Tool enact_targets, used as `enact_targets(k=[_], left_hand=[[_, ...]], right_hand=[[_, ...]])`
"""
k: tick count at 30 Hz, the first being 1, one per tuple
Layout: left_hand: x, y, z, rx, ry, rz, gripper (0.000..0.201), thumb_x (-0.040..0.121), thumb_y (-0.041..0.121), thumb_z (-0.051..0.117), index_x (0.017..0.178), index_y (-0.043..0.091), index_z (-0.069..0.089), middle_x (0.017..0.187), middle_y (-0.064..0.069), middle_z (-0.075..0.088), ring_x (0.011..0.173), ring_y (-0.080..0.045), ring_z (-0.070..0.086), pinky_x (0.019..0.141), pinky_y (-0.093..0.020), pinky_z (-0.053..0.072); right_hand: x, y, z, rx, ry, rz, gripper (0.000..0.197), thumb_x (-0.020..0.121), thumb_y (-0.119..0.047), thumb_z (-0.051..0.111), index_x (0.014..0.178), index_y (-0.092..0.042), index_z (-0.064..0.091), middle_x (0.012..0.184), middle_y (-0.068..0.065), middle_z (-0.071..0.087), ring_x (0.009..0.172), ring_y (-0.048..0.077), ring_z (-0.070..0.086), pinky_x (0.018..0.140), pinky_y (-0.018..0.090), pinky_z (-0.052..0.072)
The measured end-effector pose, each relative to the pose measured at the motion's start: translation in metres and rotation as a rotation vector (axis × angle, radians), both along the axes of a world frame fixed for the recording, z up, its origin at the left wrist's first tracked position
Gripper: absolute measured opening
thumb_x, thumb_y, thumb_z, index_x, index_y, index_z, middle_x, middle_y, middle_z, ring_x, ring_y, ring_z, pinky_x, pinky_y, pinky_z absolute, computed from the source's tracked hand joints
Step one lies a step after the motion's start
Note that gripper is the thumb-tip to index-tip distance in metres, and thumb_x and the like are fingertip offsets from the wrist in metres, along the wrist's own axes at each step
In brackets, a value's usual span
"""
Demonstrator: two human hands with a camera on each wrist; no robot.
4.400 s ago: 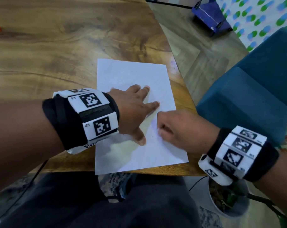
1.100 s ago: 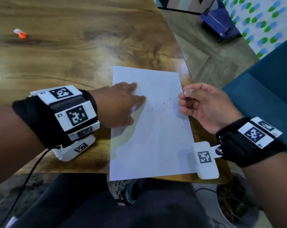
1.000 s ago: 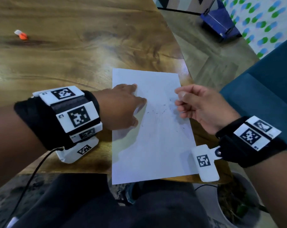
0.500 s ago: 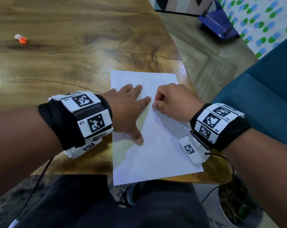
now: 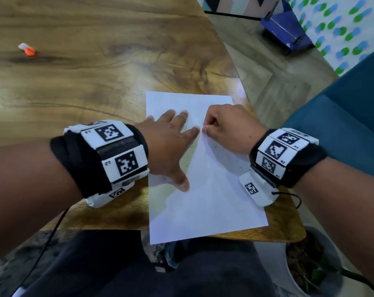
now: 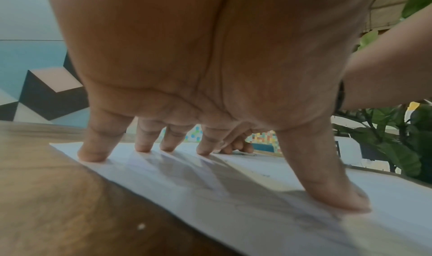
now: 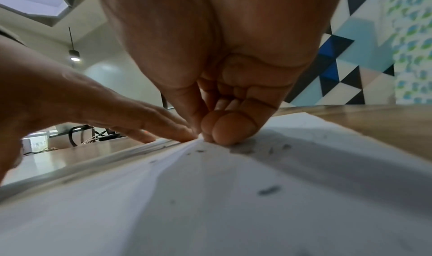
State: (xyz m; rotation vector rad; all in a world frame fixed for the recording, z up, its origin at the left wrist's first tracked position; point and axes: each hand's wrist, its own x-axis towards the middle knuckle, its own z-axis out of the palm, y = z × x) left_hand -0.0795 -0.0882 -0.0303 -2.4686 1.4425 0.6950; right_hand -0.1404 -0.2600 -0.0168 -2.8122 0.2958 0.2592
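Seemingly midway: the left hand [image 5: 166, 146] lies flat, spread fingers pinning the paper sheet [image 5: 207, 206] at the near edge of the counter [image 5: 96, 82]. The right hand [image 5: 231, 129] bunches curled fingertips on it, contents hidden. Dark crumbs [image 7: 268, 190] lie unswept.

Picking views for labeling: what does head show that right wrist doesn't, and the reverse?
Head only: the full outline of the sheet of paper, and a small orange thing far left on the wooden table. Right wrist only: from below, curled fingertips of the right hand pressed on the sheet among dark specks; any pinched item is hidden. Both: left hand flat on the paper, right hand beside it.
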Motion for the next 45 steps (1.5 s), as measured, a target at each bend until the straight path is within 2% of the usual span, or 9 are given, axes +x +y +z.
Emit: enact_targets(k=[4, 8, 12, 16, 24, 29, 31, 38, 45], left_hand=[[0.000, -0.001, 0.001, -0.003, 0.006, 0.001, 0.138, 0.062, 0.083, 0.071, 0.161, 0.026, -0.006, 0.168, -0.012, -0.016, 0.155, -0.034, -0.011, 0.118, -0.061, 0.019], [-0.001, -0.002, 0.001, 0.007, 0.012, 0.002, 0.136, 0.062, 0.080, 0.073, 0.161, 0.029, -0.006, 0.168, -0.012, -0.017, 0.155, -0.035, -0.011, 0.119, -0.062, 0.020], [0.000, -0.003, 0.002, 0.018, 0.012, -0.019, 0.133, 0.063, 0.082, 0.071, 0.159, 0.039, -0.010, 0.167, -0.015, -0.017, 0.155, -0.037, -0.010, 0.117, -0.064, 0.023], [0.000, -0.003, 0.003, 0.046, -0.003, -0.026, 0.134, 0.064, 0.084, 0.068, 0.159, 0.037, -0.013, 0.167, -0.015, -0.019, 0.155, -0.037, -0.012, 0.118, -0.063, 0.023], [-0.002, -0.005, 0.004, 0.048, -0.011, -0.019, 0.133, 0.064, 0.081, 0.071, 0.159, 0.039, -0.011, 0.167, -0.013, -0.018, 0.155, -0.036, -0.011, 0.117, -0.062, 0.025], [-0.001, -0.004, 0.003, 0.045, -0.031, -0.029, 0.134, 0.062, 0.085, 0.068, 0.159, 0.038, -0.012, 0.167, -0.014, -0.017, 0.155, -0.037, -0.009, 0.115, -0.061, 0.028], [-0.002, -0.005, 0.003, 0.051, -0.036, -0.030, 0.134, 0.062, 0.085, 0.068, 0.159, 0.037, -0.012, 0.167, -0.014, -0.017, 0.155, -0.038, -0.009, 0.115, -0.062, 0.029], [-0.003, -0.008, 0.004, 0.069, -0.032, -0.019, 0.134, 0.063, 0.082, 0.071, 0.159, 0.039, -0.012, 0.167, -0.014, -0.019, 0.155, -0.038, -0.010, 0.115, -0.064, 0.030], [-0.003, -0.008, 0.004, 0.075, -0.042, -0.020, 0.134, 0.063, 0.084, 0.070, 0.158, 0.039, -0.013, 0.167, -0.014, -0.019, 0.155, -0.038, -0.009, 0.113, -0.063, 0.034]], right_hand=[[-0.020, 0.013, 0.001, -0.002, 0.028, 0.050, 0.007, 0.092, -0.026, 0.058, 0.089, -0.022, 0.063, 0.081, -0.008, 0.065, 0.083, 0.014, 0.058, 0.065, 0.025, 0.044], [-0.049, 0.028, 0.000, 0.080, 0.122, 0.183, 0.007, 0.091, -0.027, 0.058, 0.085, -0.024, 0.060, 0.078, -0.007, 0.068, 0.078, 0.013, 0.062, 0.070, 0.030, 0.051], [-0.024, 0.007, -0.002, -0.027, 0.021, 0.099, 0.008, 0.092, -0.027, 0.057, 0.088, -0.022, 0.062, 0.078, -0.007, 0.066, 0.078, 0.014, 0.059, 0.060, 0.022, 0.044], [-0.009, -0.007, -0.006, -0.090, -0.003, 0.026, 0.010, 0.090, -0.032, 0.054, 0.085, -0.025, 0.060, 0.075, -0.010, 0.063, 0.079, 0.017, 0.059, 0.070, 0.034, 0.052], [-0.049, 0.021, -0.005, 0.057, 0.114, 0.253, 0.005, 0.091, -0.027, 0.059, 0.086, -0.024, 0.059, 0.077, -0.006, 0.067, 0.074, 0.014, 0.061, 0.067, 0.029, 0.050], [-0.010, -0.015, -0.006, -0.105, 0.012, 0.047, 0.008, 0.087, -0.026, 0.055, 0.085, -0.021, 0.060, 0.071, -0.007, 0.062, 0.076, 0.019, 0.058, 0.073, 0.037, 0.055], [-0.010, -0.016, -0.005, -0.115, 0.023, 0.040, 0.009, 0.087, -0.025, 0.054, 0.086, -0.019, 0.061, 0.071, -0.007, 0.061, 0.076, 0.019, 0.058, 0.074, 0.038, 0.055], [-0.057, 0.026, 0.001, -0.021, 0.164, 0.371, 0.011, 0.094, -0.027, 0.052, 0.091, -0.018, 0.058, 0.080, -0.001, 0.064, 0.075, 0.021, 0.059, 0.067, 0.038, 0.050], [-0.016, -0.015, -0.005, -0.143, 0.015, 0.096, 0.011, 0.091, -0.025, 0.051, 0.090, -0.017, 0.059, 0.079, 0.002, 0.065, 0.080, 0.025, 0.060, 0.072, 0.042, 0.054]])
